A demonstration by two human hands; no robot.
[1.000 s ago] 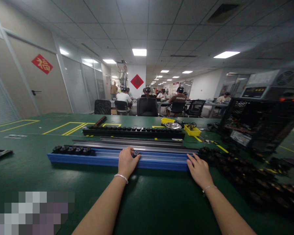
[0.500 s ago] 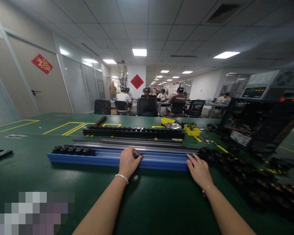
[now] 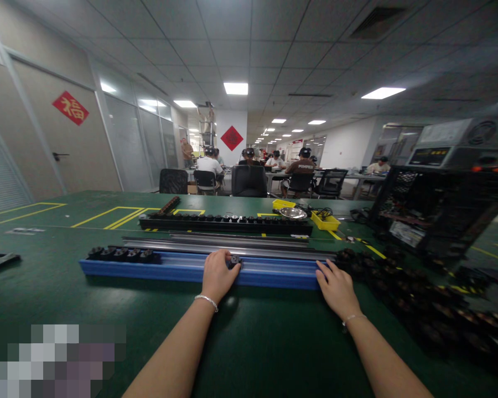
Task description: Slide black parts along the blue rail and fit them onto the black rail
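A long blue rail (image 3: 170, 268) lies across the green table (image 3: 108, 309) in front of me. My left hand (image 3: 216, 275) rests on its middle, fingers closed around a small black part (image 3: 232, 260) sitting in the rail's channel. My right hand (image 3: 337, 288) lies flat with fingers stretched out against the rail's right end. Several black parts (image 3: 120, 254) sit in a row at the rail's left end.
Grey metal rails (image 3: 232, 243) and a black rail loaded with parts (image 3: 224, 223) lie behind the blue one. A heap of black parts (image 3: 419, 298) spreads at right, below a black wire rack (image 3: 440, 210). Yellow trays (image 3: 326, 221) stand behind. Other people sit at far tables.
My left hand with the black part has slid slightly to the right along the blue rail. My right hand has stayed put.
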